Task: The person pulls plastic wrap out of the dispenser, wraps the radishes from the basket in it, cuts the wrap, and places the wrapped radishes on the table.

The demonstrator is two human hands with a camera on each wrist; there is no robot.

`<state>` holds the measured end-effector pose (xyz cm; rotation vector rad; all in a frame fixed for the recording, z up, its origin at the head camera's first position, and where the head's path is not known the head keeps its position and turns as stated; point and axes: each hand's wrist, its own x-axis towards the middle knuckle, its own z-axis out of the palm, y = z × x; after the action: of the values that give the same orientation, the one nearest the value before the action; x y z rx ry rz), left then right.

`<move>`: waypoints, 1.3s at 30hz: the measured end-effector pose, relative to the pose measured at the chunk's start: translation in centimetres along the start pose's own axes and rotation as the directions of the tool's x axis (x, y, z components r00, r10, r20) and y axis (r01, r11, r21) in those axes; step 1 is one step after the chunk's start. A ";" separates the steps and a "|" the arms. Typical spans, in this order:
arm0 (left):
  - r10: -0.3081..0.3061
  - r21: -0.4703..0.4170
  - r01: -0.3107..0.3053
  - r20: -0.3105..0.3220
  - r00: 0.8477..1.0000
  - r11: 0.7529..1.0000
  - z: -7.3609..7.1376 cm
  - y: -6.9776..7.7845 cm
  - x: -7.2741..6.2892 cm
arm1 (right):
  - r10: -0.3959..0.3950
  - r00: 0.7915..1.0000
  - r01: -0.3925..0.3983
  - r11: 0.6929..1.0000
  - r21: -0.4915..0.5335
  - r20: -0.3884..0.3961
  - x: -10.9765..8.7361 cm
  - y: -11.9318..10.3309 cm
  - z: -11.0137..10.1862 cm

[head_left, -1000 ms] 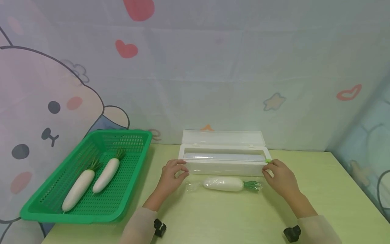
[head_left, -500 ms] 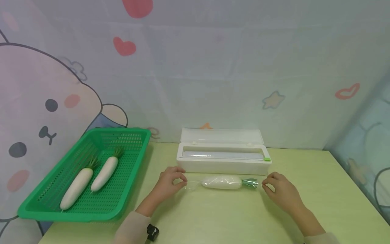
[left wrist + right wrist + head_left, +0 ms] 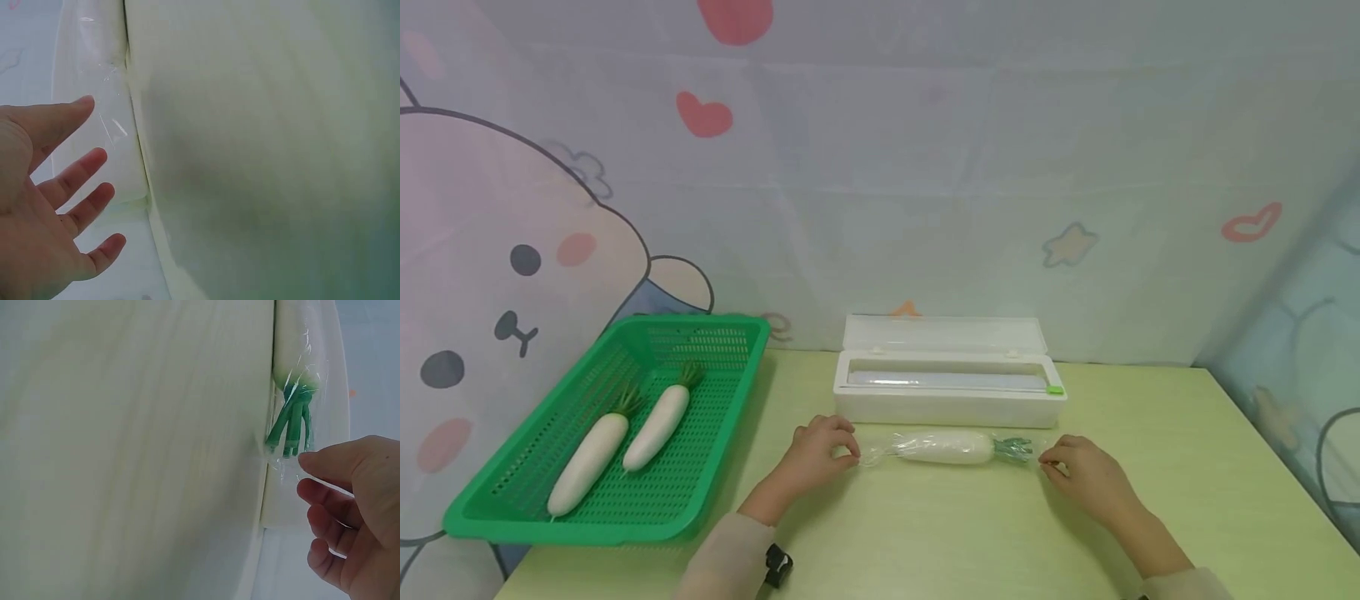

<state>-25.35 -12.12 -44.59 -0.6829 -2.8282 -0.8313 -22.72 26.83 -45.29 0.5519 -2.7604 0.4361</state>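
A white radish with green stalks [image 3: 951, 447] lies crosswise on the table, covered by clear, shiny plastic wrap [image 3: 874, 451] that extends past both its ends. At the tapered end, my left hand [image 3: 815, 454] pinches the edge of the wrap between thumb and fingertips. Beyond the stalks, my right hand [image 3: 1088, 477] pinches the opposite edge. The right wrist view has the thumb close to the green stalks [image 3: 294, 428] under the film. In both wrist views the index finger is largely hidden behind the thumb, with the other fingers spread apart.
Just behind the radish stands a white wrap dispenser [image 3: 947, 410], its lid [image 3: 943, 333] raised, with a roll [image 3: 947, 381] inside and a green slider [image 3: 1055, 390] at right. A green basket [image 3: 741, 408] holding two radishes [image 3: 587, 464] stands at left. A patterned cloth hangs behind.
Both hands have come down and toward the person from the dispenser's front edge to the radish's ends. The wrap now looks more wrinkled near the left hand. The basket and dispenser stay put.
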 end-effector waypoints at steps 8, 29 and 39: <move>-0.092 0.074 0.088 0.053 0.994 0.993 0.8 -0.3 0.9 | 0.081 0.983 -0.096 0.992 0.084 0.163 0.8 0.5 0.7; -0.128 0.003 0.128 0.003 0.992 0.992 0.6 0.3 1.2 | 0.210 0.965 -0.256 0.880 0.400 0.155 -0.1 2.1 -0.5; -0.056 0.206 0.026 0.144 0.988 0.978 2.0 1.8 2.8 | 0.018 0.979 -0.076 0.959 0.275 0.205 1.2 2.6 0.0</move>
<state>-27.01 -8.66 -44.76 -0.6845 -3.0137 -0.5046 -24.84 28.70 -45.45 0.6275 -2.9279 0.8373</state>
